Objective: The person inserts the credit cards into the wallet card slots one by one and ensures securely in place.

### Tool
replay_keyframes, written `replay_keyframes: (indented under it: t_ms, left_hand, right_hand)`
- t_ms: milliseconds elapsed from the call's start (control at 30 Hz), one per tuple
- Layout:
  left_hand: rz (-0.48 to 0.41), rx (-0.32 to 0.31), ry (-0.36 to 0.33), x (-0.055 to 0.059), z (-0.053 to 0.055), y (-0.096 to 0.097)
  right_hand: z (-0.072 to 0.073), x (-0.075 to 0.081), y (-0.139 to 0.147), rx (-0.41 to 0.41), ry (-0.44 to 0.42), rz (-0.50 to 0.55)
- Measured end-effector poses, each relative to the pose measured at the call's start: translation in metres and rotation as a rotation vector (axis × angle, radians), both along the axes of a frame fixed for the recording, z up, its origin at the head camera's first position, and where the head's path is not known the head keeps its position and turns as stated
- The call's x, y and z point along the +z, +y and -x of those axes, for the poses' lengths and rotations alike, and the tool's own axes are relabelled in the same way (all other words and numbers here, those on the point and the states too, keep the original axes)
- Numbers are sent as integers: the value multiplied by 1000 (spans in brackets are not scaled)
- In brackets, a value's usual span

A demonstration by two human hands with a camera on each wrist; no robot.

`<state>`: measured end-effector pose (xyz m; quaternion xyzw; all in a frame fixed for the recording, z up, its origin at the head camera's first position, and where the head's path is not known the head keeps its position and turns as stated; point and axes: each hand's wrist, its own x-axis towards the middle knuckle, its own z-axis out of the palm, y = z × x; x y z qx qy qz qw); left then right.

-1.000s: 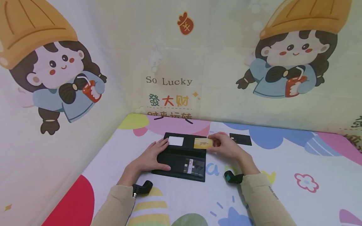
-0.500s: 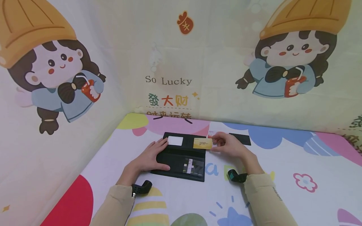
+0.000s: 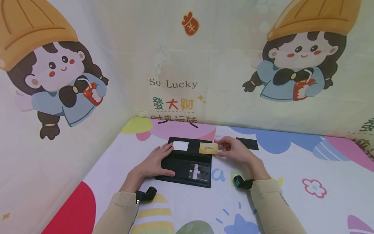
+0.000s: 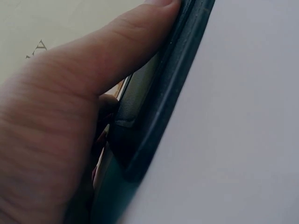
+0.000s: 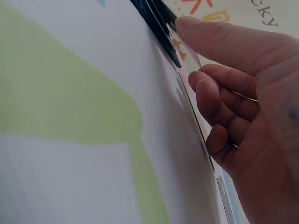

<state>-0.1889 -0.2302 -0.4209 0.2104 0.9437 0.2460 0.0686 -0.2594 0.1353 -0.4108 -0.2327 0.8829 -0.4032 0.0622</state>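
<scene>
A black wallet [image 3: 178, 167] lies unfolded flat on the table. My left hand [image 3: 153, 161] rests on its left side, fingers spread over the upper half and thumb on the lower half; the left wrist view shows that thumb on the wallet's edge. A yellow card [image 3: 208, 148] sits partly in the upper right of the wallet, its right end sticking out past the edge. My right hand [image 3: 235, 150] pinches that end between thumb and fingers. In the right wrist view, the thumb [image 5: 210, 35] reaches the dark wallet edge, with the other fingers curled below.
A white card or window [image 3: 180, 146] shows at the wallet's upper left, and a dark, clear-fronted pocket [image 3: 200, 172] at its lower right. Behind my right hand lie a black card [image 3: 248, 143] and a partly hidden white-and-red card [image 3: 217, 138]. A printed cloth wall stands behind the table.
The yellow card has slid slightly left into the wallet. My right hand shifted a little right, then back left to the card's end. My left hand has stayed in place.
</scene>
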Motion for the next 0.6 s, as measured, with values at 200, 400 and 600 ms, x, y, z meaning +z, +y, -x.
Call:
replay_keyframes:
  t_ms: [200,400,600]
  left_hand:
    - [-1,-3,4,0,0,0]
    - [9,-3,1,0,1,0]
    - [17,-2,8,-2,2,-1]
  right_hand:
    - [1,0,-4,9,20,-3]
    - [3,-2,-7,40,45,0]
    - [5,-3,-11,57,50,0]
